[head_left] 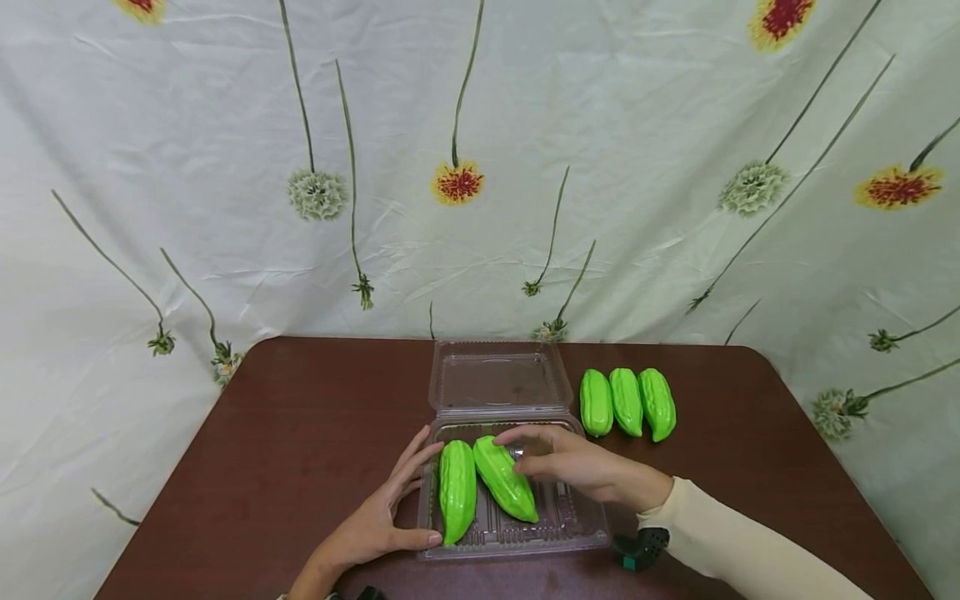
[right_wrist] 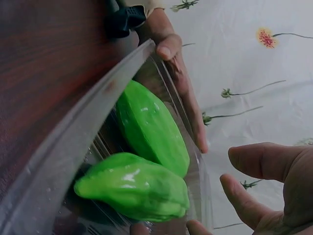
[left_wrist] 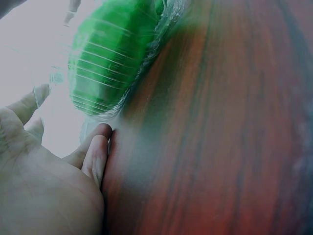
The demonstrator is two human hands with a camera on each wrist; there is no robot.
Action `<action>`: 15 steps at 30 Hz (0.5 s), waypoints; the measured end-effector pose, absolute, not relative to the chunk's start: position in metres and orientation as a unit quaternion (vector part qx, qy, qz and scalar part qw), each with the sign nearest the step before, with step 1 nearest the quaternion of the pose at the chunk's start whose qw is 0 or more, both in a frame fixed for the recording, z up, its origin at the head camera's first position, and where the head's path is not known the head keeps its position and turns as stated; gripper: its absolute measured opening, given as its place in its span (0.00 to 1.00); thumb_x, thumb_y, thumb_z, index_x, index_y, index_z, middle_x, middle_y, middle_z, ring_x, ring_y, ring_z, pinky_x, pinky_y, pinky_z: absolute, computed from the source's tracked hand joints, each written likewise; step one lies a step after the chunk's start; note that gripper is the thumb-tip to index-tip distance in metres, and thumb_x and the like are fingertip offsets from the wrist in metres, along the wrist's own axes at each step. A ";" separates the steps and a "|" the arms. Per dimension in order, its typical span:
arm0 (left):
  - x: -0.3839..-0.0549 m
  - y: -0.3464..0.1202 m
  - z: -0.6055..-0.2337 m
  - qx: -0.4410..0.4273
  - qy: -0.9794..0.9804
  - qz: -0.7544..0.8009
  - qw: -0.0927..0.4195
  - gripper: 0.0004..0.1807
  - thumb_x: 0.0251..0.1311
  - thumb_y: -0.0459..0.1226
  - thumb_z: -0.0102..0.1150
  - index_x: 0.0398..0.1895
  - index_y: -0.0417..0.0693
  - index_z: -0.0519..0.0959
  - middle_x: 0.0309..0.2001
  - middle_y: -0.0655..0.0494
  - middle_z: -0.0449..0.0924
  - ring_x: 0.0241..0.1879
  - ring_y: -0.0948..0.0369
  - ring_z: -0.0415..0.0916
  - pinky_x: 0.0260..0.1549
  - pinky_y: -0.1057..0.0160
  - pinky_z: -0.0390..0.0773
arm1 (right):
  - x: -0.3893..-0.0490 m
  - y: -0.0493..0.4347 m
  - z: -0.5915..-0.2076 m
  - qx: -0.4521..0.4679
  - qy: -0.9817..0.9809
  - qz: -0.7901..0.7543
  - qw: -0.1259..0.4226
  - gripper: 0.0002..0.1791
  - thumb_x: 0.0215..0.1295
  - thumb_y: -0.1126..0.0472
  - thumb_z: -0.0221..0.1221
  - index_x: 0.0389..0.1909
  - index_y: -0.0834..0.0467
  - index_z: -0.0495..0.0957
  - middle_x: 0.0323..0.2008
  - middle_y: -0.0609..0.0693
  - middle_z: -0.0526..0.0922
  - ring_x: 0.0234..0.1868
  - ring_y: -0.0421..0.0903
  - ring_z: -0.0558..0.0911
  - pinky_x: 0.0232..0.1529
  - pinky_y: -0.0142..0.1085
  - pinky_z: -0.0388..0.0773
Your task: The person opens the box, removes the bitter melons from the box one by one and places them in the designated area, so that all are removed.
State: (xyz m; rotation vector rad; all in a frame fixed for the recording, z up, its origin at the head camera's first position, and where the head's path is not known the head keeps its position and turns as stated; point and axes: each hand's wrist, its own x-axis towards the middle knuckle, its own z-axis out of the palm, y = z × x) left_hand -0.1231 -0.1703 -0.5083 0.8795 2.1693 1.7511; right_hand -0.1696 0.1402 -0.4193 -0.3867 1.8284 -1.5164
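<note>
A clear plastic clamshell container point(head_left: 517, 550) lies with its lid folded back on the table. Two bright green, ridged vegetables like bitter melons are in its base: the left melon point(head_left: 457, 492) lies along the left wall, the right melon point(head_left: 506, 479) slants beside it. My left hand point(head_left: 378, 517) rests against the container's left side, fingers stretched along the wall and thumb at the front corner. Over the right half of the base, my right hand point(head_left: 573, 462) has its fingers spread and loosely bent, close by the right melon point(right_wrist: 137, 188). Whether a fingertip touches it is hard to tell.
Three more green melons point(head_left: 627, 402) stand in a row on the dark brown table point(head_left: 337, 417), right of the lid point(head_left: 502, 375). A white cloth point(head_left: 405, 125) with printed flowers hangs behind the table's back edge.
</note>
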 end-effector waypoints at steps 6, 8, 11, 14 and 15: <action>-0.123 -0.171 -0.508 0.299 0.740 0.593 0.107 0.55 0.55 0.29 0.70 0.81 0.49 0.47 0.82 0.50 0.26 0.75 0.77 0.44 0.66 0.71 0.60 | -0.167 0.134 -0.420 -0.115 0.709 -0.586 0.376 0.26 0.69 0.63 0.60 0.67 0.55 0.73 0.77 0.55 0.56 0.62 0.51 0.73 0.63 0.55 0.71; -0.123 -0.171 -0.508 0.299 0.740 0.593 0.107 0.55 0.55 0.29 0.70 0.81 0.49 0.47 0.82 0.50 0.26 0.75 0.76 0.45 0.66 0.71 0.60 | -0.168 0.133 -0.421 -0.105 0.706 -0.589 0.378 0.26 0.68 0.64 0.60 0.67 0.55 0.73 0.78 0.55 0.54 0.64 0.52 0.72 0.65 0.58 0.68; -0.123 -0.170 -0.507 0.299 0.739 0.594 0.108 0.55 0.55 0.29 0.70 0.81 0.48 0.47 0.82 0.50 0.26 0.75 0.76 0.46 0.66 0.71 0.60 | -0.168 0.130 -0.424 -0.098 0.703 -0.591 0.383 0.27 0.67 0.66 0.60 0.67 0.54 0.73 0.78 0.55 0.55 0.62 0.50 0.74 0.62 0.55 0.71; -0.122 -0.170 -0.504 0.295 0.736 0.599 0.113 0.55 0.55 0.29 0.70 0.81 0.49 0.47 0.82 0.52 0.26 0.75 0.77 0.46 0.66 0.72 0.59 | -0.168 0.128 -0.427 -0.095 0.705 -0.590 0.382 0.28 0.66 0.68 0.60 0.67 0.52 0.73 0.77 0.55 0.54 0.55 0.49 0.76 0.53 0.47 0.76; -0.122 -0.170 -0.504 0.297 0.735 0.599 0.112 0.55 0.55 0.29 0.70 0.81 0.49 0.47 0.82 0.51 0.26 0.75 0.77 0.46 0.66 0.72 0.59 | -0.168 0.127 -0.428 -0.094 0.705 -0.590 0.382 0.29 0.65 0.69 0.60 0.67 0.51 0.73 0.77 0.55 0.53 0.54 0.48 0.76 0.50 0.44 0.76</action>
